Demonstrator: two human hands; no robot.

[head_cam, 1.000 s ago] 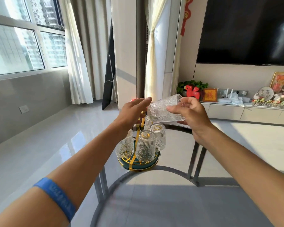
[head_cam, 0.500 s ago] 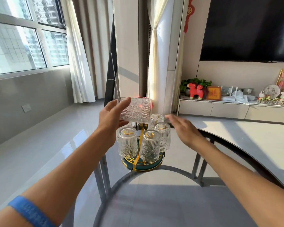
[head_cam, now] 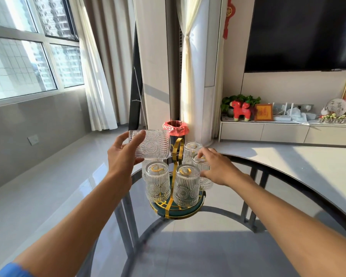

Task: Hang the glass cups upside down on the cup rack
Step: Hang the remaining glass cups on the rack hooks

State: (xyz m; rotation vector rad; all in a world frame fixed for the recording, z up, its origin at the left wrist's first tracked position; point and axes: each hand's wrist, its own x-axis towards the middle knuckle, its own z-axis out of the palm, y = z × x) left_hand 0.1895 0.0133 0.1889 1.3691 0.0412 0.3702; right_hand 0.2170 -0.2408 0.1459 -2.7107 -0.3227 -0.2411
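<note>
**Nearly there: one glass left in hand**

Now the left hand (head_cam: pixel 121 159) grips a clear embossed glass cup (head_cam: pixel 149 144) on its side, thumb over the top and fingers underneath, held above and just left of the gold wire cup rack with its green round base (head_cam: pixel 177 209). It lies sideways, I'd guess, because it is midway through being tipped mouth-down for a free peg. The right hand (head_cam: pixel 218 168) has its fingers curled around a hung cup on the right (head_cam: pixel 201 163), probably steadying the rack. Two front cups (head_cam: pixel 157 180) already hang inverted, so they drain. The rack stands on the round glass-topped table (head_cam: pixel 288 186).
</note>
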